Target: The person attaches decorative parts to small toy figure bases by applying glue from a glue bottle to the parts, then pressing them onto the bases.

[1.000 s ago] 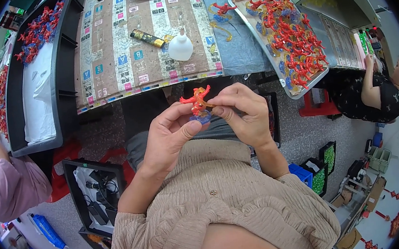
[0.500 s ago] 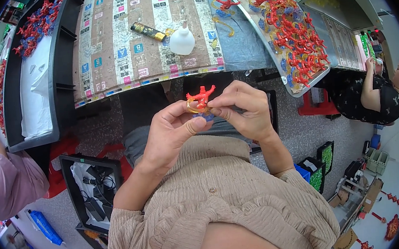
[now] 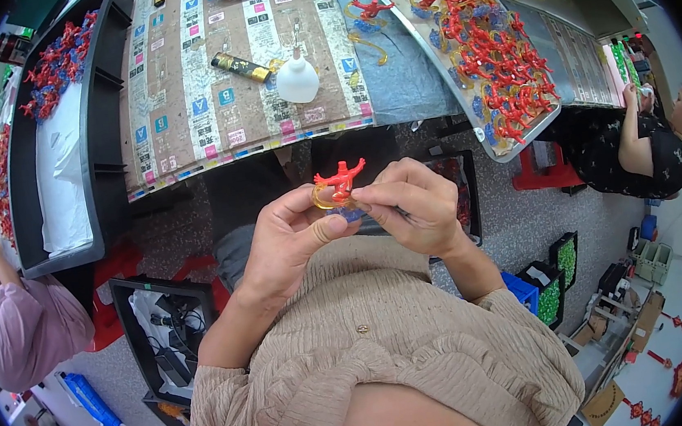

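A small plastic figurine (image 3: 342, 182) is held in front of my waist, just off the table's near edge. Its red body has arms stretched out, a clear yellow band curves beside it, and the base is translucent blue. My left hand (image 3: 284, 239) grips the base and band between thumb and fingers. From the other side, my right hand (image 3: 416, 210) pinches at the lower part of the red body, thumb and forefinger close together. Those fingertips partly hide the base. Any tiny part between the right fingertips cannot be made out.
On the table (image 3: 173, 89) are a white squeeze bottle (image 3: 297, 82) and a black-and-gold tube (image 3: 241, 66). A metal tray (image 3: 423, 37) of similar figurines stands right, a black bin (image 3: 67, 182) with more left. One loose figurine (image 3: 370, 8) lies by the tray. Co-workers sit at both sides.
The figurine and both hands sit slightly lower in the picture, and the figurine leans a little differently. The table view has shifted slightly. Both hands keep their hold.
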`<state>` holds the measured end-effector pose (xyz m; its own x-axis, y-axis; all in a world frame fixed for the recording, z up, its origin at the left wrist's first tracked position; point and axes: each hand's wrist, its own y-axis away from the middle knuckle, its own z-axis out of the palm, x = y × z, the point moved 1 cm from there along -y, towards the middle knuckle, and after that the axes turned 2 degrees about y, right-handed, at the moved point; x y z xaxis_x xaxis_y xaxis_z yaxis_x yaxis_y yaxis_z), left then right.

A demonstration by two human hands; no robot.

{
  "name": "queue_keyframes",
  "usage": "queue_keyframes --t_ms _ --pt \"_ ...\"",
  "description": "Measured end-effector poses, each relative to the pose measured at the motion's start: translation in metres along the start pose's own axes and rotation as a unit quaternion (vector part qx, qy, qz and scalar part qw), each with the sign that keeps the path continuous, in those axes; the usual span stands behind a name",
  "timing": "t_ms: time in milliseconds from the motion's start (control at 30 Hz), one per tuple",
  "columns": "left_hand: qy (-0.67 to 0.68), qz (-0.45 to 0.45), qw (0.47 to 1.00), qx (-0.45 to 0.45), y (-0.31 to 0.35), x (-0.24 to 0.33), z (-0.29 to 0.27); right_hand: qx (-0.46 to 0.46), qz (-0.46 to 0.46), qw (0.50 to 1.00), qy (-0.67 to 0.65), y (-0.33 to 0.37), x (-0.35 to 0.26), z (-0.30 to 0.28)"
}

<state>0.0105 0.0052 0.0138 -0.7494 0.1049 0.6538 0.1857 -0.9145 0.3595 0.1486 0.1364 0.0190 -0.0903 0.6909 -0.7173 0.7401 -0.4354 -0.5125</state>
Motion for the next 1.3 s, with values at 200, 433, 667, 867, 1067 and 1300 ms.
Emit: queue_keyframes --t_ms 200,433,667,867,1067,1300 --pt "-0.008 0.003 1.000 -0.008 0.001 -0.001 0.002 0.028 -0.029 0.999 -0.008 0.005 -0.001 0.002" --pt "-0.055 0.015 0.998 -0.011 0.003 0.000 0.005 0.043 -0.052 0.998 -0.007 0.007 -0.002 0.004" --pt "-0.085 0.033 0.996 -0.009 0.003 -0.006 0.004 0.048 -0.060 0.997 0.024 0.014 -0.003 0.005" --pt "-0.073 0.027 0.997 -0.016 0.003 -0.010 0.004 0.051 -0.096 0.994 0.021 0.015 -0.002 0.004" --pt "-0.086 0.041 0.995 -0.022 0.003 -0.012 0.005 0.083 -0.085 0.993 0.004 0.023 -0.002 0.008" --pt "-0.133 0.055 0.989 -0.031 0.001 -0.014 0.000 0.084 -0.096 0.992 0.015 0.025 0.000 0.008"
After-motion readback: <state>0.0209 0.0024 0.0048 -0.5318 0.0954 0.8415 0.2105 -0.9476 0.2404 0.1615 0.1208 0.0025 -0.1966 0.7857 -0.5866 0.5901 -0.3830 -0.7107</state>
